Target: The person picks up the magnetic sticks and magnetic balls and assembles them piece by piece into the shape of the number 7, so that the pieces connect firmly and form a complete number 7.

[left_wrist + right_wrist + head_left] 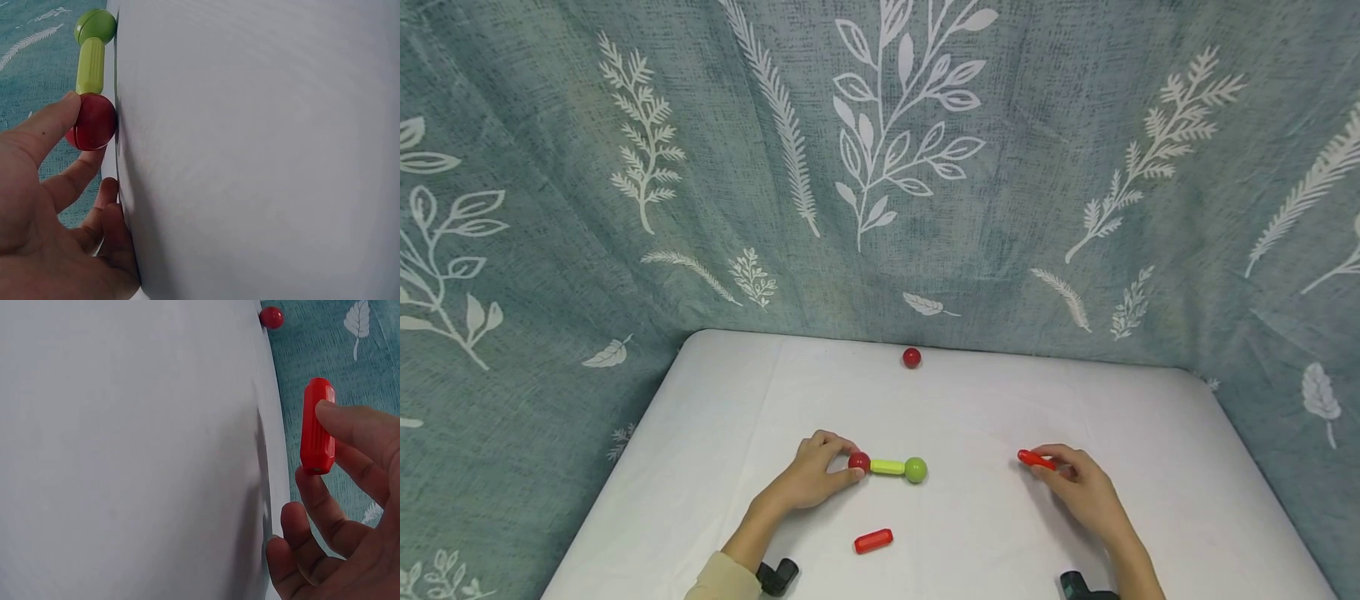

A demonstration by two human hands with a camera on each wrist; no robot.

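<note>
Between thumb and fingers, my left hand (pixel 811 477) pinches a dark red ball (pixel 95 123). A yellow-green ridged rod (pixel 887 467) joins that ball to a green ball (pixel 915 470), making one straight piece that lies along the white table. Off to the right, my right hand (pixel 1081 487) pinches a red ridged rod (pixel 318 427) by its sides, held above the tabletop. The right wrist view shows the thumb across this rod and the other fingers loosely bent. Another red rod (pixel 873 541) lies by itself on the table, nearer to me than the joined piece.
A loose red ball (pixel 912 357) rests close to the table's far edge. The white cloth-covered table (pixel 1000 392) meets a patterned blue-green curtain (pixel 880 275) at the back and sides. Black wrist devices (pixel 778 577) show near both forearms.
</note>
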